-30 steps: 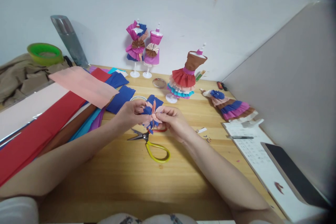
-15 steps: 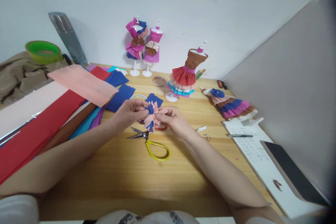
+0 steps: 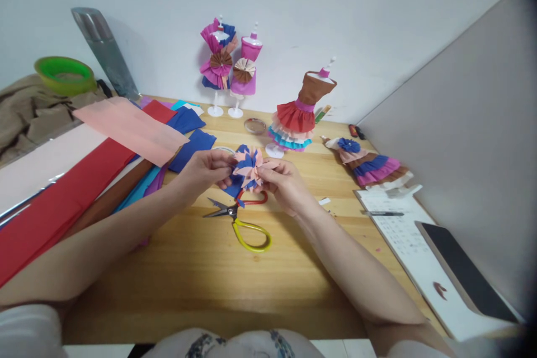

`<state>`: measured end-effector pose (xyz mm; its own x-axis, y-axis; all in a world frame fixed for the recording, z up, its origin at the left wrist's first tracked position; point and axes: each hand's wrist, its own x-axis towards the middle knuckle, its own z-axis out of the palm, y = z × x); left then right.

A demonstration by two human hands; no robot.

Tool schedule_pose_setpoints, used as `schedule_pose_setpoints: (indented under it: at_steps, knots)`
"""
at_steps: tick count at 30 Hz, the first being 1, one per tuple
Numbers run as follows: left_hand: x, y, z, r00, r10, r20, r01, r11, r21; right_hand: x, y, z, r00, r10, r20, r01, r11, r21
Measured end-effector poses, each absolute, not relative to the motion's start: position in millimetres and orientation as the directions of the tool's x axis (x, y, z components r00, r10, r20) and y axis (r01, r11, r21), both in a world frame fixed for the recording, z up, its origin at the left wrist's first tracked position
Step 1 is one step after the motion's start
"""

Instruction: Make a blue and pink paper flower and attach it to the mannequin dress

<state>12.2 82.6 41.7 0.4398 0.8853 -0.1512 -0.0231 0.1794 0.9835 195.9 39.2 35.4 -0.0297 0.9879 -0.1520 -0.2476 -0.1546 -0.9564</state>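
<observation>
Between my two hands, above the wooden table, is a layered pink and blue paper flower with pointed petals. My right hand grips it, thumb on the front near the centre and fingers behind. My left hand has its thumb and fingers pinched at the flower's left edge, by the blue petals; the exact spot of contact is partly hidden. Just beneath lie scissors with one yellow and one red handle, blades parted and pointing left. A blue paper piece lies behind the flower, partly covered.
Folded crepe paper in red, pink and other colours fills the left side. Small dress forms stand at the back, one in a brown top and ruffled skirt. At right are a paper dress and a white board with a pen.
The flower has turned in my fingers, showing its front more fully. My left hand has shifted slightly away from its centre, toward the edge. The whole view has tilted a little.
</observation>
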Motion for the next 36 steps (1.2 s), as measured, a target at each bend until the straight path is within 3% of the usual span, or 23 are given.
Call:
schedule_pose_setpoints:
  at_steps: [7,15,25,31,36]
  knots:
    - [12,84,36,0.475,0.862,-0.177,0.031,0.185,0.982,204,41,45,0.121,0.993,-0.002,-0.293,0.033,-0.956]
    - [14,87,29,0.550,0.818,-0.168,0.077,0.151,0.985,204,40,45,0.133,0.991,0.020,-0.273,0.056,-0.960]
    - [18,86,16,0.595,0.786,-0.165,0.317,-0.041,0.948,205,41,41,0.138,0.989,0.049,-0.237,0.081,-0.968]
    - [25,78,5,0.642,0.707,-0.296,0.289,0.134,0.948,204,42,38,0.118,0.992,0.054,-0.227,0.080,-0.971]
    - [28,73,-1,0.622,0.736,-0.269,0.278,0.114,0.954,203,43,36,0.122,0.991,0.047,-0.202,0.072,-0.977]
